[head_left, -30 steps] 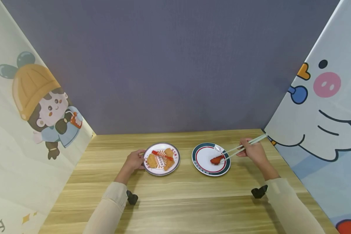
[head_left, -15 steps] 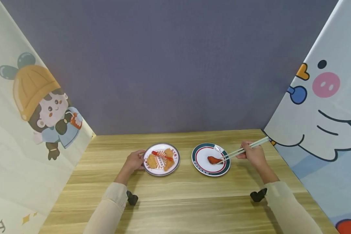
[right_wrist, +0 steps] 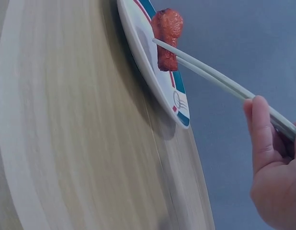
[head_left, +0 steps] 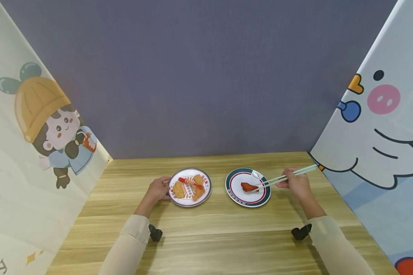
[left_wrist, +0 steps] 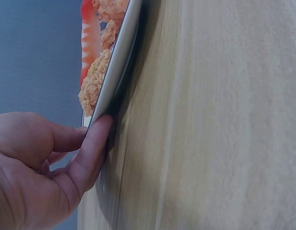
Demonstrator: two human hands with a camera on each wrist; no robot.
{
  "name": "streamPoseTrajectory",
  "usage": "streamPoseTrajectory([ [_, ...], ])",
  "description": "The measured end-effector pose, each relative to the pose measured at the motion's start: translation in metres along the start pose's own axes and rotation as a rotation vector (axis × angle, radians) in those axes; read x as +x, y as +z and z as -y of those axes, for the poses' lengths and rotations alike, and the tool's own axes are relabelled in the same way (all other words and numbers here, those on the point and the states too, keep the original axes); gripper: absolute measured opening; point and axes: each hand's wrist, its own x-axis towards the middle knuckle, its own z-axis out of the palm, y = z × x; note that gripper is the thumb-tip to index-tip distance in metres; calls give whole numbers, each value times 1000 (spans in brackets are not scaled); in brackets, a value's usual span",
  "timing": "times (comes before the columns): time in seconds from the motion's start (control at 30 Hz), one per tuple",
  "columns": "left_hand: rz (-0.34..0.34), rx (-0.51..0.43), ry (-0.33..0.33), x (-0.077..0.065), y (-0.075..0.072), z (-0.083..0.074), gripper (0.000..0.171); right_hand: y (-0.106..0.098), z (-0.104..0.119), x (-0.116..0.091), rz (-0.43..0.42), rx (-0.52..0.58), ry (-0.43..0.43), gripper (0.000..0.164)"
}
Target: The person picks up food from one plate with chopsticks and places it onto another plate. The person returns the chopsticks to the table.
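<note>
My left hand (head_left: pixel 158 188) pinches the left rim of a white plate (head_left: pixel 208 192), thumb at the edge and fingers underneath in the left wrist view. On that plate lie a red-and-white shrimp (head_left: pixel 191 183) and several golden fried chicken pieces (head_left: pixel 179 190). To its right stands a white plate with a green rim (head_left: pixel 232 178), bearing a glossy reddish-brown chicken drumstick (head_left: pixel 249 186). My right hand (head_left: pixel 298 185) grips pale green chopsticks (head_left: pixel 308 169) at the right of this plate. Their tips lie on either side of the drumstick (right_wrist: pixel 168 28) in the right wrist view.
Both plates stand on a wood-grain table (head_left: pixel 206 244), near its back edge. A grey-purple wall (head_left: pixel 206 84) rises behind it. Cartoon-printed panels (head_left: pixel 55 126) flank both sides. Black wrist mounts (head_left: pixel 155 232) hang beneath both sleeves.
The drumstick has shifted left across the green-rimmed plate and turned a little. The chopsticks have come closer together, and my right hand has moved slightly downward. My left hand has stayed put.
</note>
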Motion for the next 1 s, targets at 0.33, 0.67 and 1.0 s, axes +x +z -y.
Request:
streamPoseTrajectory([
  [0.33, 2, 9, 5, 0, 0, 0, 49, 13, 0, 3, -10, 49, 30, 27],
  [0.67, -2, 6, 12, 0, 0, 1, 49, 35, 7, -2, -10, 158, 48, 21],
  [1.0, 2, -9, 10, 1, 0, 1, 49, 58, 8, -1, -19, 154, 43, 26],
])
